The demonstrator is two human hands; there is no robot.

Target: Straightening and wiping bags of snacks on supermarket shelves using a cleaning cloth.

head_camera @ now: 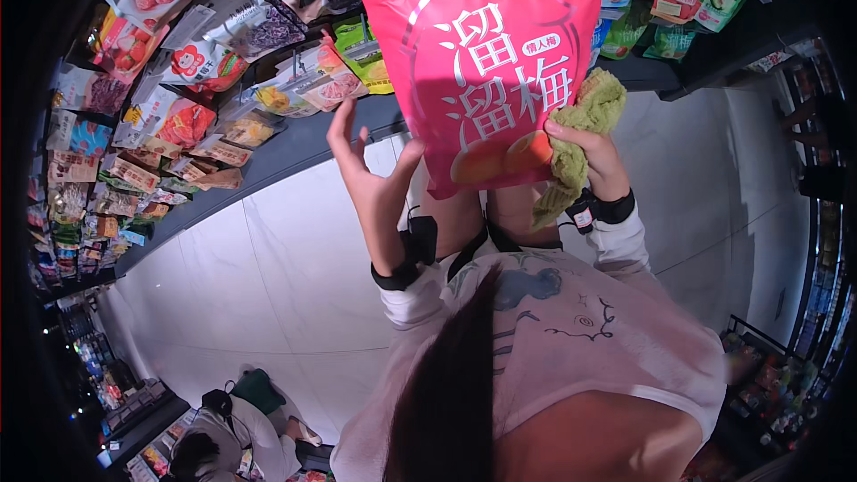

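A large pink plastic snack bag (482, 100) is held up in front of me, bearing big white characters and pictures of fruit near its bottom. My right hand (606, 157) grips the lower right edge of the bag, thumb on the front. Bunched in that same hand is a fuzzy green cloth (579, 134), which hangs below the bag's edge. On the other side, my left hand (375, 174) has its fingers spread, with the thumb tip right beside the bag's lower left edge; whether it touches cannot be told. Black bands circle both wrists.
A dark shelf display (288, 147) runs along the left and top, packed with bagged dried fruit (174, 120). More snack bags (669, 7) sit at the top right. Another person (234, 435) crouches by low shelves at bottom left. Pale tiled floor (268, 268) lies between.
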